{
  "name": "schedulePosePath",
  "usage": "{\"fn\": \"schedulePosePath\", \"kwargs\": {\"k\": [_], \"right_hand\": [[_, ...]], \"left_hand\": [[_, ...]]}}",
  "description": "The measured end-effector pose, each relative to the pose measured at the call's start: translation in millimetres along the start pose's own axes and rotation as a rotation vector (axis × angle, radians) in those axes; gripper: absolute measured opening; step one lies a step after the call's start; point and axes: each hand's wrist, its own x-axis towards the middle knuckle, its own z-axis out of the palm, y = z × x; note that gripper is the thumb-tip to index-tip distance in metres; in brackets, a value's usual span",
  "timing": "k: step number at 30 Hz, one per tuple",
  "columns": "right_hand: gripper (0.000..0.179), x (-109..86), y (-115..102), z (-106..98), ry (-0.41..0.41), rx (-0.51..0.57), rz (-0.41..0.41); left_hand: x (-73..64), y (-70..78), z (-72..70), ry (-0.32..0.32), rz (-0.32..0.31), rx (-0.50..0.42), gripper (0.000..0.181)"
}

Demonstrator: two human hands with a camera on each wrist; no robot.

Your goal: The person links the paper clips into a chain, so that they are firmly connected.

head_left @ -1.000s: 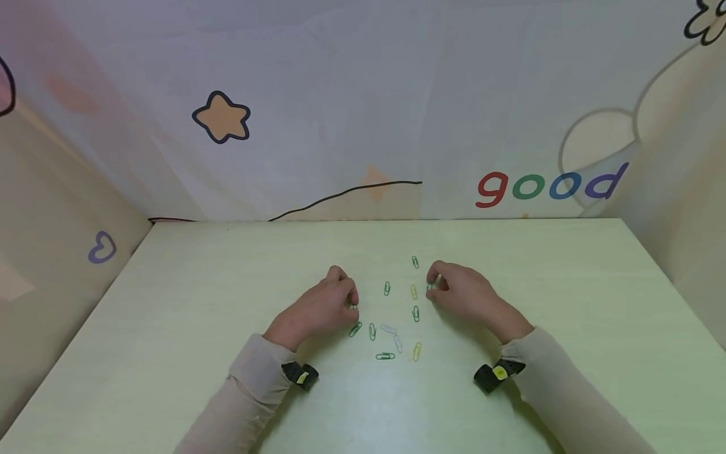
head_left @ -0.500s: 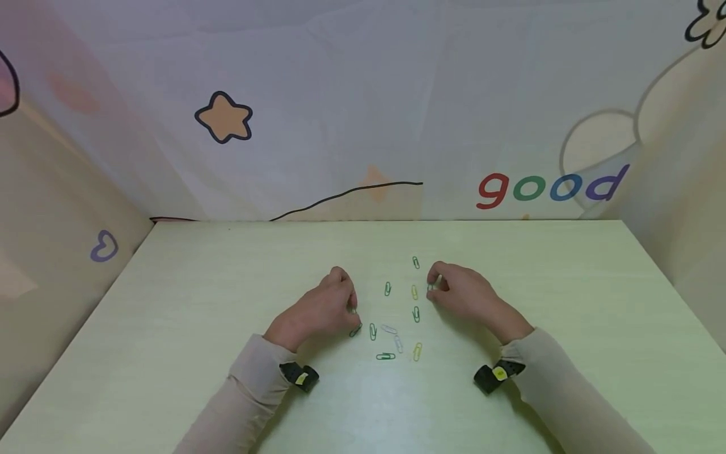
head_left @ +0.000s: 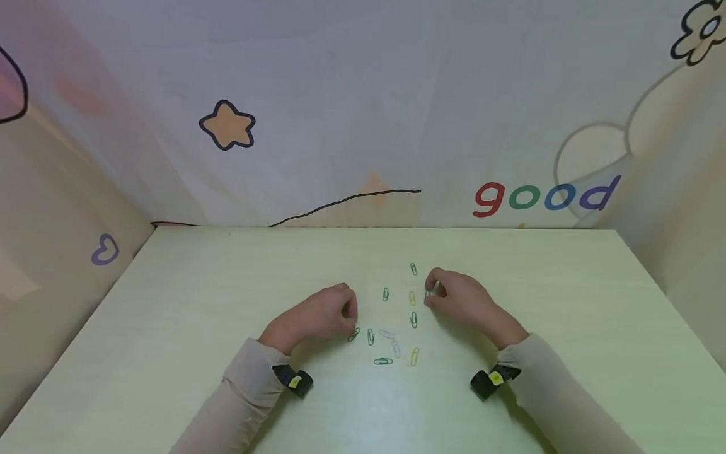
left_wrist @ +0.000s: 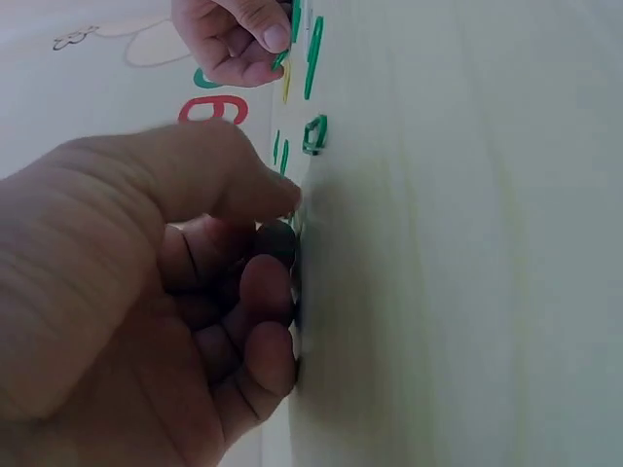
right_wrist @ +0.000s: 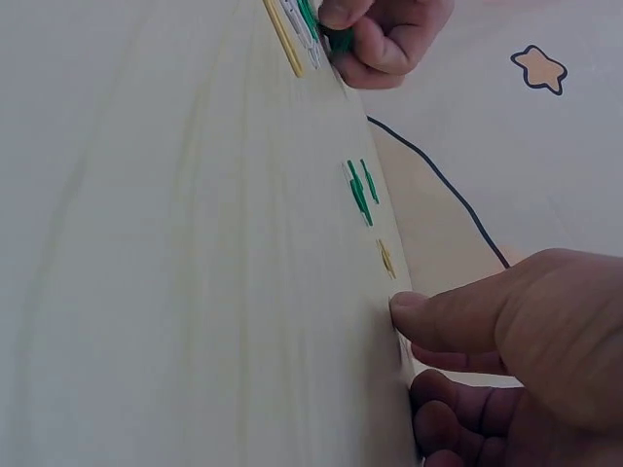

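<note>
In the head view my left hand (head_left: 320,315) is low over the table with its fingers curled. Beside its thumb lies a slanted green paper clip (head_left: 354,335). A green paper clip (right_wrist: 339,41) shows between the left thumb and fingers in the right wrist view; the left hand mostly covers it. My right hand (head_left: 462,306) pinches a paper clip (head_left: 428,294) between thumb and forefinger at the right end of the spread, its colour hard to tell from above. Between the hands lie a yellow clip (head_left: 412,298) and green clips, one of them upright (head_left: 386,294).
Nearer the person on the pale table (head_left: 170,353) lie a white clip (head_left: 396,349), another yellow clip (head_left: 415,357) and a sideways green clip (head_left: 383,361). A far green clip (head_left: 413,269) lies towards the printed backdrop (head_left: 340,113), which stands along the back edge.
The left thumb and fingers have shifted and drawn together beside the slanted green clip. My right hand keeps its pinch with little movement. The head view has tilted slightly up.
</note>
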Motion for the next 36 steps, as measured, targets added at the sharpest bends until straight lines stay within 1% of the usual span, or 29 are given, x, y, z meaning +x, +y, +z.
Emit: {"fn": "schedulePosePath", "kwargs": {"k": [3,6,10,12,14,18,21,23,27,30,33,36], "right_hand": [[0.012,1.7,1.9,-0.6,0.004,0.005,-0.045],[0.011,2.2,4.6,-2.4,0.000,0.026,-0.086],[0.010,1.2,8.8,-4.7,-0.014,0.062,-0.091],[0.009,0.9,10.4,-5.6,-0.015,0.069,-0.093],[0.009,0.7,11.0,-6.3,-0.018,0.068,-0.100],[0.009,0.6,9.9,-7.9,-0.020,0.066,-0.111],[0.008,-0.2,8.3,-8.7,-0.021,0.073,-0.106],[0.007,-1.6,7.4,-9.0,-0.028,0.091,-0.104],[0.005,-5.0,3.4,-9.3,-0.060,0.151,-0.126],[0.008,-8.5,-3.2,-11.5,-0.083,0.224,-0.159],[0.009,-14.7,-12.8,-16.8,-0.109,0.354,-0.165],[0.010,-23.2,-24.1,-23.5,-0.136,0.508,-0.146]], "left_hand": [[-1.3,-4.3,-2.7,0.017,-0.007,-0.041,0.011],[-0.3,-8.7,-4.3,0.041,-0.012,-0.078,0.015],[3.1,-10.8,-2.3,0.056,0.006,-0.088,0.013],[4.6,-9.7,-0.6,0.062,0.013,-0.069,0.012],[5.9,-8.0,1.3,0.062,0.018,-0.028,0.011],[6.2,-2.7,2.1,0.037,0.004,0.055,0.012],[5.1,0.5,1.0,0.023,-0.014,0.080,0.013],[4.5,0.6,0.4,0.016,-0.024,0.071,0.012],[3.1,-1.9,-1.3,0.030,-0.021,-0.011,0.011],[1.4,-1.1,-4.2,0.066,0.012,-0.114,0.009],[-0.6,5.5,-8.0,0.113,0.057,-0.227,0.005],[-3.0,16.1,-11.7,0.166,0.109,-0.333,0.003]]}}
